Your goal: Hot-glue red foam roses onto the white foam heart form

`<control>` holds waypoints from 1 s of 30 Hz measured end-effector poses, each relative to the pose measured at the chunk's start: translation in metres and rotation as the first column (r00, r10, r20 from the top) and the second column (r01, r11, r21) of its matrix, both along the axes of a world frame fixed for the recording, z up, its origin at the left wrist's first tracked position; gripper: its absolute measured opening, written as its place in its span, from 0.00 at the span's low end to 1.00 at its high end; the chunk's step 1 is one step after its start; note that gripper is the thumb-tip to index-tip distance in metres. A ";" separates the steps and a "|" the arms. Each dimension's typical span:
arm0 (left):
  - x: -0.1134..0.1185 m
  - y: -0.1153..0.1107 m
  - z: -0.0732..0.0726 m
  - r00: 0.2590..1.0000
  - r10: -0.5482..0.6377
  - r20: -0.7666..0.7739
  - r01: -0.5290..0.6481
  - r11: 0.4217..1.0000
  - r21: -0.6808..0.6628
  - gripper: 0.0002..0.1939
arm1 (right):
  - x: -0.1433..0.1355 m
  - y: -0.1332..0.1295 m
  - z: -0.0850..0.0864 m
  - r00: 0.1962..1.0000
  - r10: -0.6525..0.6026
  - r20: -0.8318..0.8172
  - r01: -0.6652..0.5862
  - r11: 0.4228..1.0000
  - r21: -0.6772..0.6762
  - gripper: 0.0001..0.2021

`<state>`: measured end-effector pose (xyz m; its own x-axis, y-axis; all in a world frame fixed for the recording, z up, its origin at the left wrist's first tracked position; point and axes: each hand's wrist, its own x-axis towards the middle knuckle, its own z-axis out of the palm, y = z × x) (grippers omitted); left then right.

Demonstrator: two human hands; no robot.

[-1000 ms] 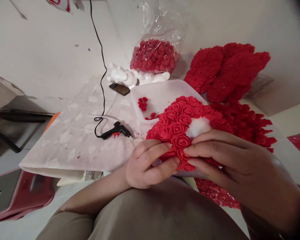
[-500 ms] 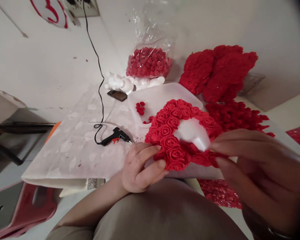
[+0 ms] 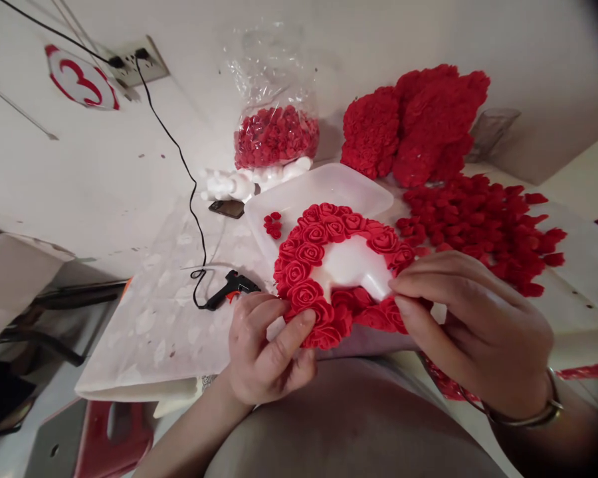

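Note:
A white, smooth moulded form [image 3: 351,262], partly covered with red foam roses [image 3: 309,253], is held just above the table's front edge. My left hand [image 3: 272,348] is closed around its lower left side, thumb and fingers pressed on the roses. At its right side my right hand [image 3: 473,325] pinches with thumb and forefinger by the tip of a bare white stub. Whether a single rose is between those fingertips is hidden. Left of the form lies a black glue gun [image 3: 226,290] with an orange trigger, its nozzle near my left hand.
Behind the form stands a translucent tray [image 3: 349,182] with a few small roses [image 3: 272,226]. Loose red roses [image 3: 478,226] spread at right, below rose-covered shapes [image 3: 413,126]. A bag of roses [image 3: 276,136], white figures [image 3: 229,186] and a phone [image 3: 226,209] are at the back. A cord [image 3: 179,153] runs to the socket.
The view has shifted, showing more of the loose roses at right. My right hand has drawn a little inward with the form, still pinching at its right side. The left hand keeps its hold.

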<state>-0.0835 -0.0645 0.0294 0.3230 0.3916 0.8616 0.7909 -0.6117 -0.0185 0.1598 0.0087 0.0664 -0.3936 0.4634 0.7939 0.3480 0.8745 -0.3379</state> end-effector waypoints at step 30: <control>-0.114 0.000 -0.034 0.626 0.641 -0.444 -0.727 0.274 -0.629 0.24 | 0.027 0.042 -0.032 0.991 0.002 -0.135 -0.018 0.993 -0.115 0.08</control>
<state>-0.1975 -0.0642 -0.0044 -0.3257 0.9320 0.1593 0.9449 0.3265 0.0216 0.1866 0.0508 0.0346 -0.2921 0.5518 0.7812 0.2836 0.8300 -0.4803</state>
